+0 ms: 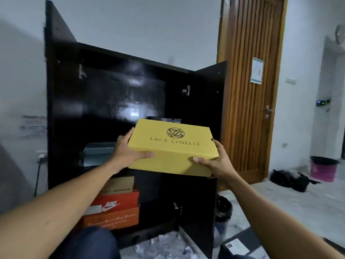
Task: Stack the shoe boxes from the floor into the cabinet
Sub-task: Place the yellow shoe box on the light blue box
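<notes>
I hold a yellow shoe box (173,148) marked LACE LYNELLE in front of the open black cabinet (104,101). My left hand (128,150) grips its left end and my right hand (214,159) grips its right front corner. The box hangs at the height of the middle shelf. Behind it a dark box (168,119) peeks over its top edge. A grey box (99,153) sits on the shelf to the left. On the bottom shelf a brown box (119,185) lies on a red Nike box (115,202), which lies on an orange box (112,219).
Both cabinet doors (207,116) stand open. A black box with a white label (237,247) lies on the floor at bottom right. Crumpled paper (164,243) lies before the cabinet. A wooden door (252,86), black bags (291,180) and a pink bin (323,169) are at right.
</notes>
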A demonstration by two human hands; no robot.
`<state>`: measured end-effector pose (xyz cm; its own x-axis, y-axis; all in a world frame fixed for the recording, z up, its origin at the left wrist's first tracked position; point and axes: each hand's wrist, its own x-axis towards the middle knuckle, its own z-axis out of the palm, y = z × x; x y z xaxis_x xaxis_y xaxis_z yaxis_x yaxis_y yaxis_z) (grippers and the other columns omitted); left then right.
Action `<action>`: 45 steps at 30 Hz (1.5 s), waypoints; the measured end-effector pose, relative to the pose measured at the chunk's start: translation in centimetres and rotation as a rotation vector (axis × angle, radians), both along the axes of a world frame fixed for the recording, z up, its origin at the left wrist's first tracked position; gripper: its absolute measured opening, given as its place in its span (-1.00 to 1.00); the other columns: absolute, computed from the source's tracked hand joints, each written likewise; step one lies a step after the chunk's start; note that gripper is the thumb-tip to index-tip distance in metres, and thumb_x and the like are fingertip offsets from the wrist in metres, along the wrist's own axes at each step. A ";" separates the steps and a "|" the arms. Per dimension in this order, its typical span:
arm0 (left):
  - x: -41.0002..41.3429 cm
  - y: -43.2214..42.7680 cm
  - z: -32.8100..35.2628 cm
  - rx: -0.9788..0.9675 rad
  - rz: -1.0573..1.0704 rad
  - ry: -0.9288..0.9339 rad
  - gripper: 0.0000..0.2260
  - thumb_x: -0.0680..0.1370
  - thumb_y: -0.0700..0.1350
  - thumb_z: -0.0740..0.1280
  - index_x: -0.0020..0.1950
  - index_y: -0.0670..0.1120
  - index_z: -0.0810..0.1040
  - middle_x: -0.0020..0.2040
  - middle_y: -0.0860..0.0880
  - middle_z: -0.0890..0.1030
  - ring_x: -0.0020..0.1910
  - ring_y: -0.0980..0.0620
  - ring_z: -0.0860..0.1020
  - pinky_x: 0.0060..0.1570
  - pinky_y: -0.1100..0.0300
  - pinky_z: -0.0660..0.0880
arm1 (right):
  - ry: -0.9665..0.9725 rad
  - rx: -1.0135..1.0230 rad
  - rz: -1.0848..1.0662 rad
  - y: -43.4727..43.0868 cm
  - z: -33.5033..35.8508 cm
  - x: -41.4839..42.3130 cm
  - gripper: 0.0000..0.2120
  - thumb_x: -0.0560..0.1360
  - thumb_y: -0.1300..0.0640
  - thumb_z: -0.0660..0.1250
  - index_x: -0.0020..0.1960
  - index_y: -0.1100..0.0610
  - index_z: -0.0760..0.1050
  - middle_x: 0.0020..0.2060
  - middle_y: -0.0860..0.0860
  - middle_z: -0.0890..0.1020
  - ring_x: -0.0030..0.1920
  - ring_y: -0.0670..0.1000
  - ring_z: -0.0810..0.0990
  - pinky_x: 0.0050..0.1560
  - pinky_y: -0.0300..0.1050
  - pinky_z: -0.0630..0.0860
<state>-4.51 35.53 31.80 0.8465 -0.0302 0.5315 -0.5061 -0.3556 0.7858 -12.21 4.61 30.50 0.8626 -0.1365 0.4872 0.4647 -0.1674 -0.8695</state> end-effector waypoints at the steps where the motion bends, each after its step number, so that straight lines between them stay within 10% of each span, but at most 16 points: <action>1: 0.1 1.2 0.1 -0.001 0.032 -0.003 0.22 0.01 0.15 0.66 0.59 0.11 0.16 0.21 -0.01 0.32 0.25 0.02 0.38 0.25 0.04 0.42 | 0.001 0.001 0.020 1.2 0.1 1.0 0.08 0.09 0.00 0.72 0.47 -0.01 0.21 0.18 -0.10 0.54 0.18 -0.05 0.56 0.18 -0.02 0.57; 12: 6.8 9.0 -1.2 0.032 0.186 0.104 -0.34 0.22 -0.03 0.68 0.15 0.24 0.38 -0.01 0.16 0.33 0.05 0.07 0.45 0.08 0.20 0.43 | 0.062 -0.040 0.095 9.9 -3.0 15.7 -0.14 0.21 0.09 0.68 0.36 -0.03 0.27 0.10 -0.13 0.51 0.07 -0.14 0.52 0.10 -0.09 0.58; 19: 15.9 11.6 -3.5 0.017 0.363 0.084 -0.35 0.06 0.11 0.71 0.03 0.28 0.47 0.02 0.08 0.40 0.12 -0.01 0.50 0.15 0.11 0.50 | 0.050 -0.082 0.177 12.6 -4.8 26.9 -0.21 0.23 0.33 0.64 0.33 0.02 0.35 0.09 -0.07 0.61 0.09 -0.10 0.58 -0.12 -0.31 0.59; 32: 31.7 13.9 -5.7 -0.142 0.641 0.043 -0.15 0.22 0.05 0.64 0.42 -0.08 0.35 0.24 -0.11 0.48 0.17 -0.15 0.52 0.14 0.02 0.53 | -0.078 -0.060 -0.002 19.1 -6.7 44.8 -0.28 0.40 0.26 0.54 0.45 0.07 0.26 0.19 -0.03 0.53 0.17 0.00 0.52 0.06 -0.15 0.50; 35: 33.3 13.2 -6.4 -0.181 0.809 -0.120 -0.39 0.42 -0.16 0.54 0.35 -0.20 0.31 0.30 -0.21 0.39 0.14 -0.25 0.50 0.05 0.00 0.48 | -0.169 -0.036 -0.067 21.0 -8.3 46.2 -0.48 0.44 0.22 0.49 0.26 -0.02 0.30 0.13 -0.04 0.52 0.13 -0.01 0.54 0.04 -0.15 0.52; 40: 35.6 14.2 -8.1 0.088 0.950 -0.148 -0.66 0.46 -0.17 0.48 0.15 -0.12 0.42 0.47 -0.14 0.17 0.24 -0.27 0.43 0.02 -0.04 0.51 | -0.198 -0.290 -0.018 23.2 -9.0 48.6 -0.26 0.45 0.18 0.49 0.52 0.11 0.20 0.33 0.01 0.33 0.17 -0.25 0.33 0.10 -0.56 0.31; 45: 36.1 14.8 -9.3 0.335 0.908 0.022 -0.47 0.51 0.05 0.40 0.42 -0.04 0.33 0.60 -0.08 -0.09 0.33 -0.18 0.43 -0.01 0.08 0.46 | -0.102 -0.458 0.057 23.7 -8.5 51.7 -0.10 0.44 0.20 0.48 0.61 0.06 0.02 0.50 0.06 0.16 0.42 0.02 0.30 0.40 -0.13 0.32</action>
<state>31.62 50.36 22.47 0.6318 0.4933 0.5979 0.0855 -0.8110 0.5787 39.53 28.28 21.97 0.8069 0.1585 0.5690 0.5636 -0.4950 -0.6614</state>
